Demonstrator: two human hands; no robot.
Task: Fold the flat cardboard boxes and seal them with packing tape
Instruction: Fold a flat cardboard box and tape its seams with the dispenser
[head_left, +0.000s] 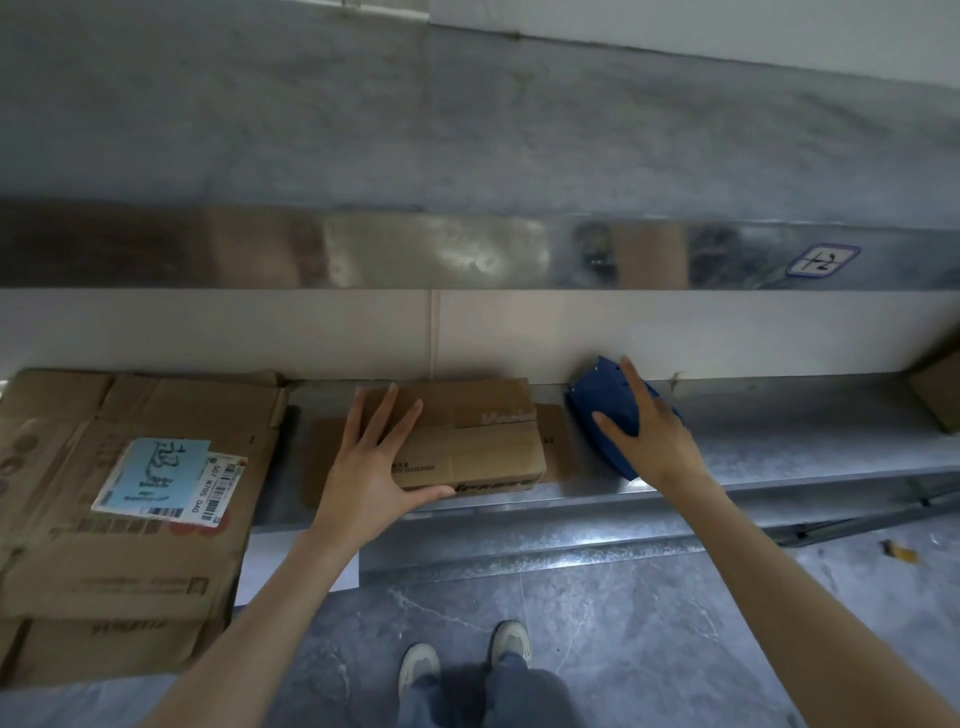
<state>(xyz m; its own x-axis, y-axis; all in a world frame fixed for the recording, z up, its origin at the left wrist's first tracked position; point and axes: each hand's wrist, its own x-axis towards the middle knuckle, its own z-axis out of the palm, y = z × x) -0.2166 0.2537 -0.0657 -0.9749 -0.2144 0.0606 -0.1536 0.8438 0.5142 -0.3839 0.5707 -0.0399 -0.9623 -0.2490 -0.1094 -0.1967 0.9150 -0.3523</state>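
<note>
A small brown cardboard box (478, 441), folded into shape, sits on the steel shelf (779, 441) on top of a flat piece of cardboard (553, 441). My left hand (371, 462) lies on the box's left end with fingers spread over the top and the thumb along its front edge. To the right, a blue tape dispenser (605, 395) stands on the shelf against the white wall. My right hand (649, 426) rests on the dispenser with straight, spread fingers. A pile of flat cardboard boxes (130, 519) lies at the left.
A second steel shelf (467, 249) runs above, carrying a sticker marked 12 (823, 260). Another cardboard piece (940, 389) shows at the far right. Below the shelf are the grey floor, a white sheet (296, 571) and my shoes (467, 660).
</note>
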